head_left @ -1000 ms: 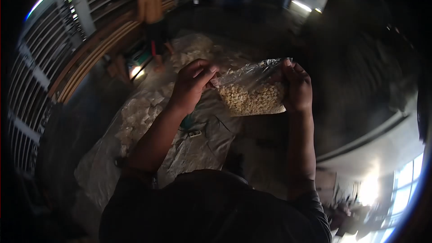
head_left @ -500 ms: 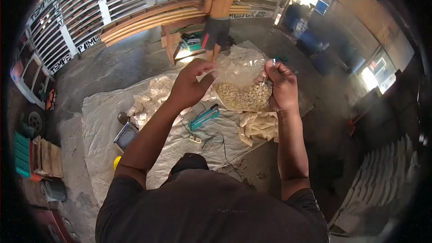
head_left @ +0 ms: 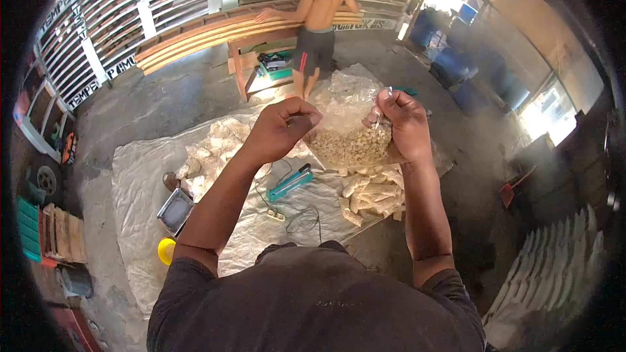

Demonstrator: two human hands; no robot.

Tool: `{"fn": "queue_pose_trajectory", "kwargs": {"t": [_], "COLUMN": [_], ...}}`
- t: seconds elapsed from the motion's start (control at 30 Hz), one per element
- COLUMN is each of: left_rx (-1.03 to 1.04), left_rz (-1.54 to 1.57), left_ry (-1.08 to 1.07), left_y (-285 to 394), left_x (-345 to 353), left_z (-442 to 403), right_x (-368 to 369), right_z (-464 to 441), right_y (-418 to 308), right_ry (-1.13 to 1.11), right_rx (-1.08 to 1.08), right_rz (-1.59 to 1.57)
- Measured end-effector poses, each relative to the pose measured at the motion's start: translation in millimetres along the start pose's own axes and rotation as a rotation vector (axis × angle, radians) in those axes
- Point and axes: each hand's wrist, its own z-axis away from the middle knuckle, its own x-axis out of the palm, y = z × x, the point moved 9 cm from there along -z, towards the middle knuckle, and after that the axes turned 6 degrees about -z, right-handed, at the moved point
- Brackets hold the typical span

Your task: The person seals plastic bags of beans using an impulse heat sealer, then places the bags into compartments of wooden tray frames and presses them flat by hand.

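A clear plastic bag (head_left: 355, 143), its lower part full of pale beans or grains, hangs between my two hands. My left hand (head_left: 283, 127) pinches at the bag's left edge, thumb and fingers together. My right hand (head_left: 404, 120) grips the bag's upper right side. Below the bag, filled bags (head_left: 372, 194) lie in a pile on the sheet. A teal sealer (head_left: 290, 183) rests on the sheet between my forearms, with a white socket block (head_left: 276, 215) and a cable near it.
More filled bags (head_left: 218, 150) lie on the pale sheet (head_left: 147, 163), left of centre. A grey tray (head_left: 175, 211) and a yellow object (head_left: 166, 251) sit near my left arm. A person (head_left: 319, 19) stands at a long wooden bench (head_left: 215, 36) ahead. Blue barrels (head_left: 450, 64) stand at right.
The dark, blurred view has become bright. The bag has tilted and moved slightly left, its top now bulging rather than stretched flat. The person at the bench now reaches an arm left along it.
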Motion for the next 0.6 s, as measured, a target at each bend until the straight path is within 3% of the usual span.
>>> {"fn": "queue_pose_trajectory", "kwargs": {"t": [0.07, 0.17, 0.4, 0.6], "left_rx": [-0.031, -0.102, -0.037, -0.145], "left_rz": [-0.021, 0.272, -0.219, -0.067], "left_ry": [0.096, 0.172, 0.246, 0.505], "left_y": [-8, -34, 15, 7], "left_x": [2, -2, -6, 2], "left_z": [1, 2, 14, 32], "right_x": [-9, -14, 8, 8], "right_z": [-8, -22, -74, -84], "right_y": [8, 21, 27, 33], "right_ry": [-0.025, -0.088, -0.392, -0.547], "right_rx": [-0.003, 0.007, 0.015, 0.067], "right_rz": [-0.001, 0.017, -0.002, -0.05]}}
